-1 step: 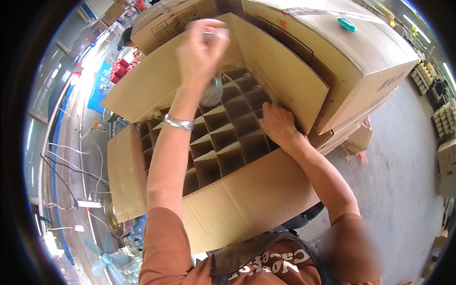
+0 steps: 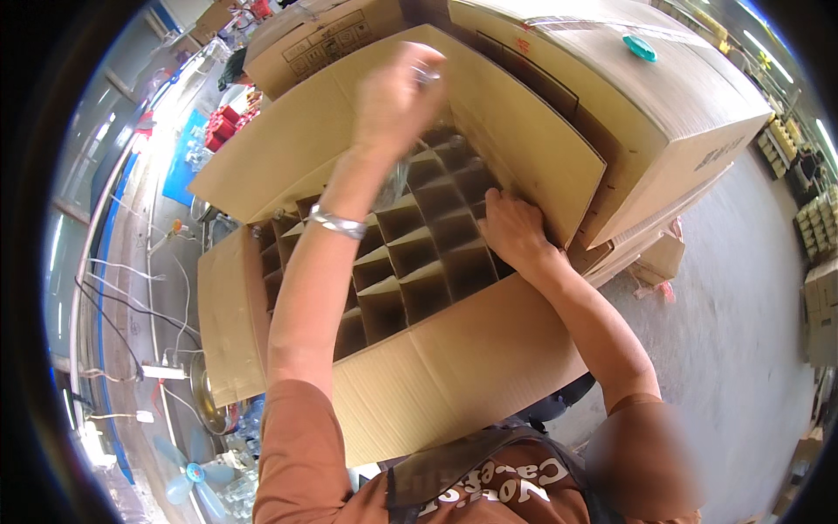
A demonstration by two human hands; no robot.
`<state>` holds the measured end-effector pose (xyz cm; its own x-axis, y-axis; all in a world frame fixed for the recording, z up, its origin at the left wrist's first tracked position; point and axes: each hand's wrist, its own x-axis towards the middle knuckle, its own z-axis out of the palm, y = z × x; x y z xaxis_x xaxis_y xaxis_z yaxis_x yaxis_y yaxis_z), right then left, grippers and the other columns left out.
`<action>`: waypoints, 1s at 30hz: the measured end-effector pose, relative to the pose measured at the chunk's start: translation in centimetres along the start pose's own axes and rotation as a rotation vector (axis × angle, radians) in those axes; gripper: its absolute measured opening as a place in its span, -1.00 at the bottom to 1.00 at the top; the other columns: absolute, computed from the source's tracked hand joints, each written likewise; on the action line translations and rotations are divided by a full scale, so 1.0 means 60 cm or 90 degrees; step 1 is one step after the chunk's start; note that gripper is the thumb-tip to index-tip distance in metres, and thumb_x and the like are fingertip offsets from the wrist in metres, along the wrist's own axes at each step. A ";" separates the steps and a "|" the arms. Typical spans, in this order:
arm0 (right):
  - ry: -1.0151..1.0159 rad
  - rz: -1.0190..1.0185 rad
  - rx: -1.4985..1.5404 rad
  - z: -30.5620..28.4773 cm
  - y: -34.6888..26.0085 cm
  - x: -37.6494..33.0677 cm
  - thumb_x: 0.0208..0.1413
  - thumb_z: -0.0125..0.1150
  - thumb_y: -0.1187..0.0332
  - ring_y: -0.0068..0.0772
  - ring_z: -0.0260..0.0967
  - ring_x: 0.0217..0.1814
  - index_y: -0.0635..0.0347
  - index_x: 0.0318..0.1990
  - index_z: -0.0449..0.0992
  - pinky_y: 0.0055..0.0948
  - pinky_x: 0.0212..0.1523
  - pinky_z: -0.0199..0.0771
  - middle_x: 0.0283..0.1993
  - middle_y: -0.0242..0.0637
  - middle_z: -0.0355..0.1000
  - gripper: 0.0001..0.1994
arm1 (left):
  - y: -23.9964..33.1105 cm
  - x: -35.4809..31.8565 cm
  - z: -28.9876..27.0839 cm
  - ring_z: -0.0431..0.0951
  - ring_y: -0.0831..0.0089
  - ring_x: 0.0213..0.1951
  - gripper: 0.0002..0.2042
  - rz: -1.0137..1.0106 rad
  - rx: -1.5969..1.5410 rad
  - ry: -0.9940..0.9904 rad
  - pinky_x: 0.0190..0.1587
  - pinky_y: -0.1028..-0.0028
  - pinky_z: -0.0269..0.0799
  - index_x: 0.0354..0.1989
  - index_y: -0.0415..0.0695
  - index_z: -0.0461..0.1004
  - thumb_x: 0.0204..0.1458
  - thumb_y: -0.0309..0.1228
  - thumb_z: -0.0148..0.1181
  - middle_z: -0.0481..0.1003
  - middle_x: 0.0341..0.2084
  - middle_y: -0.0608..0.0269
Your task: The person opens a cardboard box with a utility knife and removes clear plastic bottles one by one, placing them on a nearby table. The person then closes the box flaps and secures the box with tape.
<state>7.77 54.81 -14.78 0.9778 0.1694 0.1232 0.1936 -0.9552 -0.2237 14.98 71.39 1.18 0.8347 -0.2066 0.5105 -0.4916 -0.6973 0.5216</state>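
Floor: grey concrete floor [image 2: 733, 314] runs off to my right; cables and a white power strip [image 2: 161, 371] lie along the left wall, with a small blue fan [image 2: 192, 476] low at the left.
Box: open brown cardboard carton [image 2: 471, 367] sits right below me, flaps folded outward, filled with a brown cardboard divider grid [image 2: 419, 253] of square cells.
Left hand: my left hand [image 2: 397, 100] is raised above the far side of the grid, fingers curled around a clear glass piece [image 2: 425, 74]; I see it clenched on that glass, though the glare hides its exact shape.
Wrist: silver metal bracelet [image 2: 336, 224] circles my left forearm over the middle of the grid.
Right hand: my right hand [image 2: 515, 229] lies palm down on the right edge of the divider grid, just beside the upright flap; it presses on the cardboard and grasps nothing that I can make out.
Cells: a few far cells show pale glassy rims, too small for me to tell more.
Neighbours: closed brown cardboard box [image 2: 628, 105] stands touching the carton on the right, with a small teal cap-like item [image 2: 640, 48] on its top; another printed cardboard box [image 2: 314, 39] stands behind.
Far left: red stacked items [image 2: 229, 122] near a blue mat.
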 end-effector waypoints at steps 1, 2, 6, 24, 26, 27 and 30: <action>-0.004 0.003 0.022 -0.004 -0.001 -0.002 0.09 0.28 0.24 0.07 0.52 -0.14 0.28 -0.20 0.36 -0.05 -0.17 0.54 -0.16 0.05 0.47 -0.69 | -0.016 0.001 0.036 0.60 0.42 -0.23 -0.64 0.001 0.023 -0.123 -0.18 0.40 0.49 -0.03 -0.15 0.47 0.09 -0.18 0.24 0.59 -0.29 0.06; 0.004 -0.007 0.027 -0.007 -0.013 -0.004 0.08 0.28 0.24 0.08 0.52 -0.14 0.28 -0.20 0.36 -0.05 -0.17 0.54 -0.17 0.04 0.48 -0.68 | -0.051 -0.009 0.076 0.62 0.34 -0.18 -0.62 -0.002 0.055 -0.245 -0.13 0.36 0.50 -0.03 -0.13 0.48 0.08 -0.14 0.24 0.59 -0.23 0.03; -0.002 -0.003 0.038 -0.003 -0.010 -0.004 0.06 0.30 0.21 0.10 0.53 -0.16 0.27 -0.20 0.37 -0.05 -0.15 0.54 -0.21 0.02 0.51 -0.66 | -0.121 -0.061 0.206 0.58 0.08 -0.08 -0.62 0.055 0.225 -0.276 -0.05 0.19 0.50 -0.08 -0.08 0.55 0.01 -0.11 0.28 0.59 -0.17 -0.02; 0.054 -0.056 -0.156 -0.096 -0.060 -0.026 0.09 0.32 0.13 0.15 0.51 -0.18 0.19 -0.05 0.48 -0.01 -0.19 0.50 -0.25 0.07 0.53 -0.62 | 0.017 -0.342 -0.365 0.44 0.71 -0.59 -0.71 -0.076 -0.074 0.409 -0.58 0.67 0.32 -0.06 -0.19 0.52 0.08 -0.36 0.33 0.51 -0.53 0.35; 0.123 -0.091 -0.223 -0.157 -0.101 -0.022 0.10 0.32 0.13 0.15 0.52 -0.18 0.07 -0.04 0.50 -0.03 -0.19 0.51 -0.25 0.02 0.55 -0.66 | 0.024 -0.443 -0.449 0.43 0.71 -0.57 -0.72 -0.155 -0.060 0.472 -0.56 0.68 0.31 -0.04 -0.19 0.54 0.10 -0.38 0.31 0.53 -0.45 0.35; 0.205 -0.179 -0.202 -0.186 -0.119 -0.014 0.08 0.34 0.13 0.09 0.53 -0.20 0.05 -0.05 0.51 -0.06 -0.21 0.50 -0.27 -0.04 0.55 -0.66 | 0.022 -0.497 -0.494 0.38 0.73 -0.60 -0.75 -0.172 -0.019 0.506 -0.58 0.67 0.25 -0.09 -0.18 0.59 0.08 -0.38 0.33 0.54 -0.46 0.36; 0.242 -0.275 -0.208 -0.295 -0.270 -0.011 0.07 0.35 0.11 -0.25 0.52 -0.39 0.10 -0.06 0.50 -0.27 -0.32 0.50 -0.30 -0.20 0.51 -0.63 | 0.066 -0.659 -0.579 0.37 0.69 -0.56 -0.74 -0.341 0.156 0.498 -0.45 0.62 0.29 -0.08 -0.18 0.59 0.03 -0.44 0.34 0.52 -0.47 0.39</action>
<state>2.61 65.87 5.85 0.7098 0.5139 0.4817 0.4701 -0.8549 0.2193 -28.60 100.64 6.81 0.4881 0.6307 0.6033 0.0433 -0.7079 0.7049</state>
